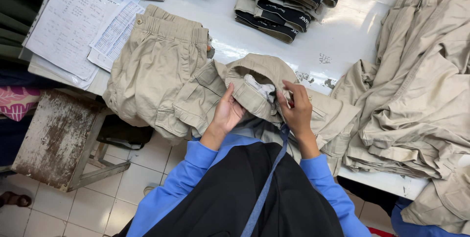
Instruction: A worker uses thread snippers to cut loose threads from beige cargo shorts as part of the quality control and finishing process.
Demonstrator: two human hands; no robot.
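Khaki trousers (254, 83) lie at the near edge of the white table (342, 31), waistband opened up. The left hand (227, 112) grips the waistband from below; the right hand (296, 110) pinches it just right. More trousers (156, 66) lie left, a heap (421, 85) right.

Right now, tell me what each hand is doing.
Left hand: shut on the trousers, gripping the waistband.
Right hand: shut on the trousers, pinching the waistband's other side.

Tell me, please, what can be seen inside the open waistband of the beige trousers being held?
Inside the beige trousers a white label shows against the lining. The left hand and right hand grip the waistband; deeper inside is hidden by cloth.
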